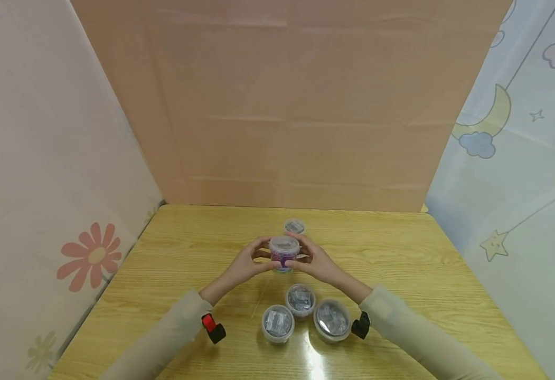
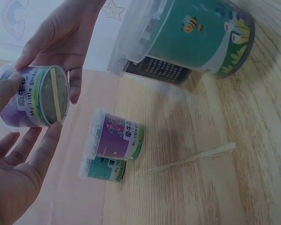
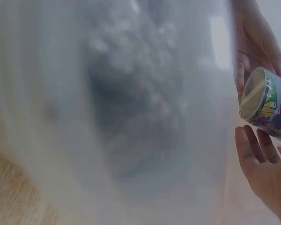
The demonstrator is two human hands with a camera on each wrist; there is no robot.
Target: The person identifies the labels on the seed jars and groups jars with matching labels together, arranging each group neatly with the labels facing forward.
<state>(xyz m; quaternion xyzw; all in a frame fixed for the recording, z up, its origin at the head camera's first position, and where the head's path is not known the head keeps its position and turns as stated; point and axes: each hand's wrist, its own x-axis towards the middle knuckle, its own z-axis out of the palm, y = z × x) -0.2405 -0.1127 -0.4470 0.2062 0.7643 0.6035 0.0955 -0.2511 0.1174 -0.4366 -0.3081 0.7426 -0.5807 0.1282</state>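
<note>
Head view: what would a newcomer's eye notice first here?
First, the purple lidded pot, lifted above the middle of the wooden table between the left hand and right hand. Next, three clear-lidded pots grouped close to the person, and one more pot behind the hands.

Soft even light, glare on table (image 1: 312, 364), wide-angle edge bending, right wrist view mostly blurred, perhaps too close.

The left hand (image 2: 11, 187) and the right hand (image 2: 68, 37) hold a small purple tub (image 2: 33, 96) between the fingers, its bottom toward the camera. On the wooden table (image 2: 225, 187) stand a big green tub (image 2: 196, 35), another purple tub (image 2: 114, 135) and a small green tub (image 2: 103, 169) just beside it. A thin pale strip (image 2: 196, 157) lies near.
</note>
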